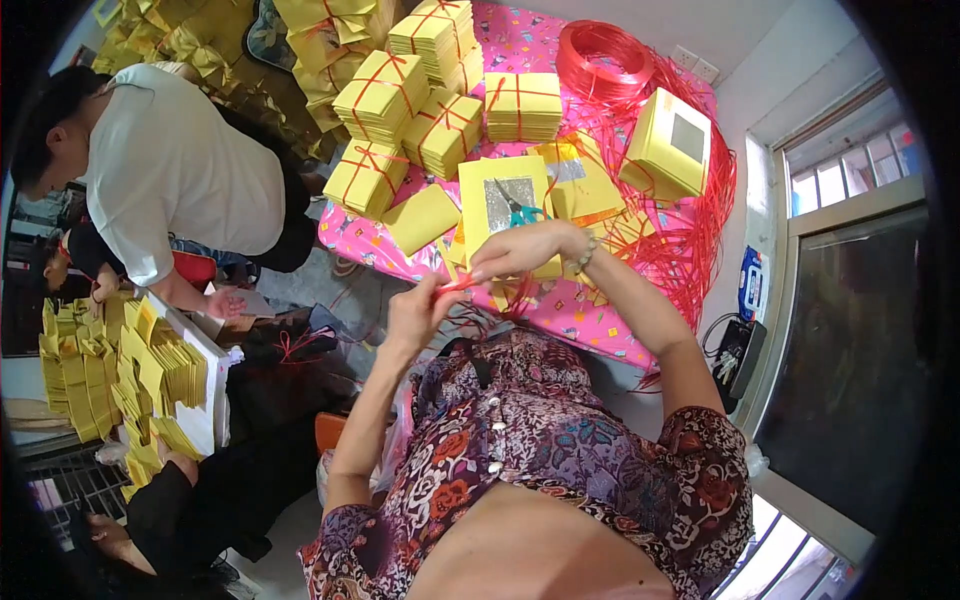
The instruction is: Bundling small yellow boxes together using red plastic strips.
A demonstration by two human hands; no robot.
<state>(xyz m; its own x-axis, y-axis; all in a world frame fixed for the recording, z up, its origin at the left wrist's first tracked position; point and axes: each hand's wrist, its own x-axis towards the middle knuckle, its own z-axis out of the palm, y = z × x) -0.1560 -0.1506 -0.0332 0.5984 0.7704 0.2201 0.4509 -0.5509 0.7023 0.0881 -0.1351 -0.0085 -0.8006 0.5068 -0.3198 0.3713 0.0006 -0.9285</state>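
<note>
Tied yellow bundles (362,190): up and left of the grip, crossed with red ties. Look like folded paper, so I'd guess bulky but squashable; take them by the sides, not the ties. Undersides and some back ones are hidden, so no idea how many there are.
Left hand (412,315): pinched on the red strip, fingers curled in. Can't really see the thumb contact.
Red strip (456,286): right in the grip, strung between both hands just off the near edge of the pink tablecloth (590,325). Shiny, plasticky look, so my bet is super light, floppy and a bit slippery. I'd pinch it with fingertips, close to where it crosses. Whether there's a knot in there? Can't tell, fingers cover it, and I can't trace where the ends go.
Right hand (525,248): up and right of the left one, fingertips together on the same strip, almost touching the left. Palm's turned away, so the exact hold is hidden.
Scissors (522,213): teal handles, just above the right hand, lying on yellow paper.
Red strands (705,260): well right of the grip, one big tangle. Probably snaggy, so grab a single strand; individual ends are impossible to pick out.
</note>
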